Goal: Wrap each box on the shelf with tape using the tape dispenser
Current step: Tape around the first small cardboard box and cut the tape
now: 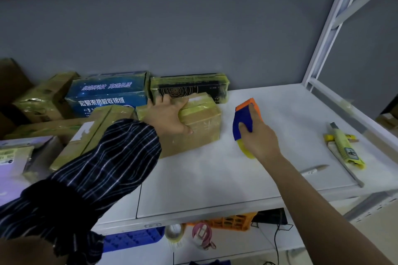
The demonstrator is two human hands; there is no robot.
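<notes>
A brown cardboard box (198, 122) with yellowish tape across its top sits on the white shelf (215, 180). My left hand (167, 115) lies over its top left corner, fingers spread on top and thumb curled down the front face. My right hand (258, 137) grips a blue and orange tape dispenser (245, 118) with a yellow tape roll, held just above the shelf to the right of the box and apart from it.
Taped boxes crowd the back left: a blue printed box (103, 94), a black box (189, 87), more brown ones (43, 99). A yellow utility knife (344, 146) and a pen (314, 170) lie at the right. The shelf post (323, 28) rises at the back right.
</notes>
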